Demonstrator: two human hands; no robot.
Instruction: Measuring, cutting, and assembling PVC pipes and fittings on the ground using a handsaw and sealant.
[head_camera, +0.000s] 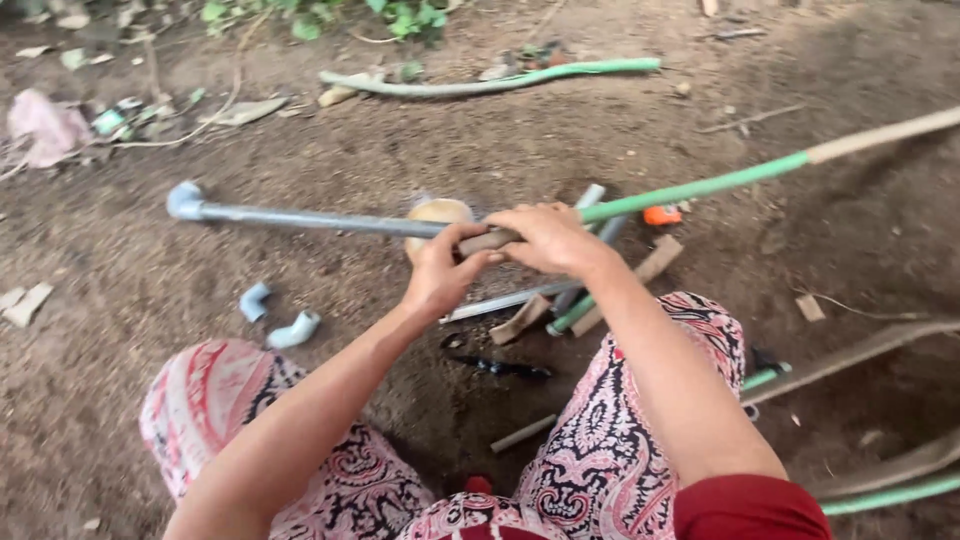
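Observation:
My left hand (437, 272) grips the near end of a long grey pipe (300, 218) that runs left and ends in an elbow fitting (185, 200). Just to its right, my right hand (545, 238) clasps the end of a green pipe (700, 187) that stretches up to the right and turns tan at its far end. The two pipe ends meet between my hands, above a round tan tin (438, 212). I am squatting over bare soil, with patterned red trousers (620, 420) on both knees.
Two small grey elbow fittings (275, 318) lie on the soil at left. Short pipe pieces, wood blocks (640, 272), a dark tool (505, 368) and an orange object (662, 214) lie under my hands. A green hose (500, 82) lies far off. Litter sits at top left.

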